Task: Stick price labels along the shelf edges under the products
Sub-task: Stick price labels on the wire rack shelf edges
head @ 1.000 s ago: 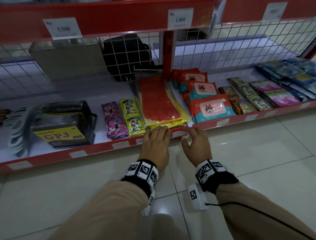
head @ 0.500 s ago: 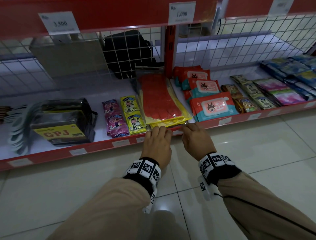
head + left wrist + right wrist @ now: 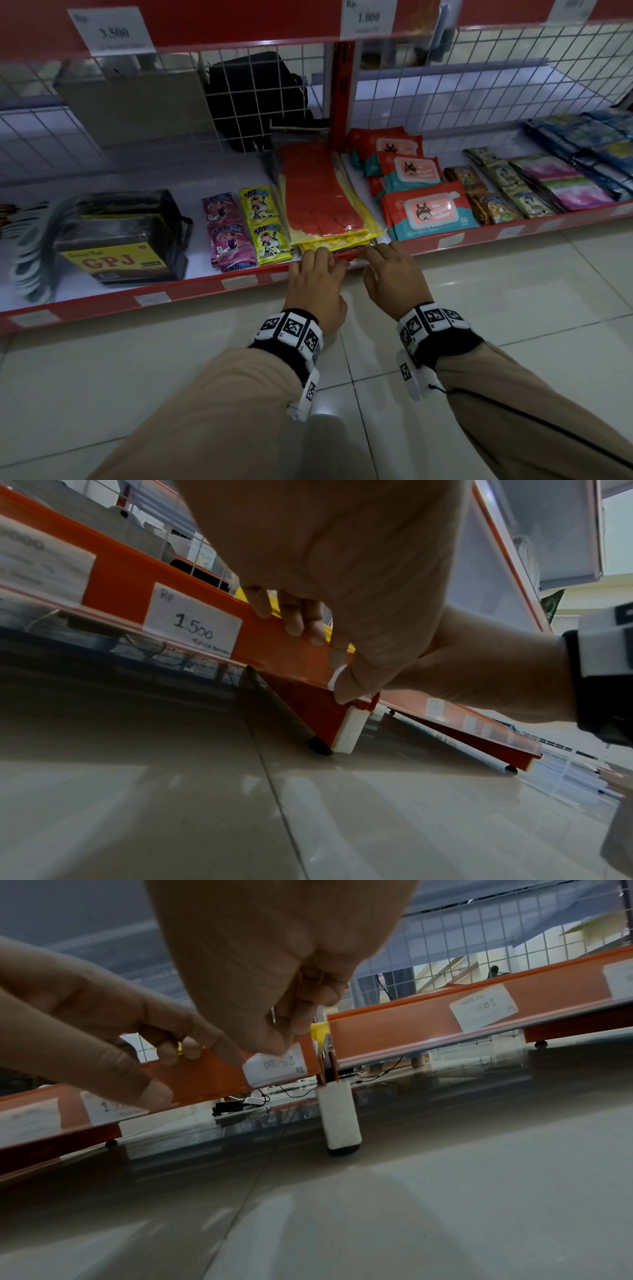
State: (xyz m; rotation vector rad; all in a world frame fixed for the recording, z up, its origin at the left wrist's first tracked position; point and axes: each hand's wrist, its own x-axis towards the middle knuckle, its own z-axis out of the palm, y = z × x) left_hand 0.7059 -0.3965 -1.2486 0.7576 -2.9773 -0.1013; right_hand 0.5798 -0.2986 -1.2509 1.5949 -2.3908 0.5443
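Head view is showing both hands reaching to the red front edge of the bottom shelf, directly below a flat pack of red and yellow sheets. The left hand is lying over the edge with its fingers hooked across the top lip, and in the left wrist view those fingers are curling onto the strip beside a label reading 1.500. The right hand is sitting just beside it, and from the right wrist camera its thumb and fingertips are pinching and pressing a white price label, handwritten 25.000, against the strip at the very end of this shelf section, next to the white shelf foot. The label is lying flat on the red face, its upper corner covered by the fingertips. More labels are already sitting along the edge on either side. Wet wipe packs are lying on the neighbouring shelf to the right, TOP sachets and a black GPJ pack to the left, all above a pale tiled floor.
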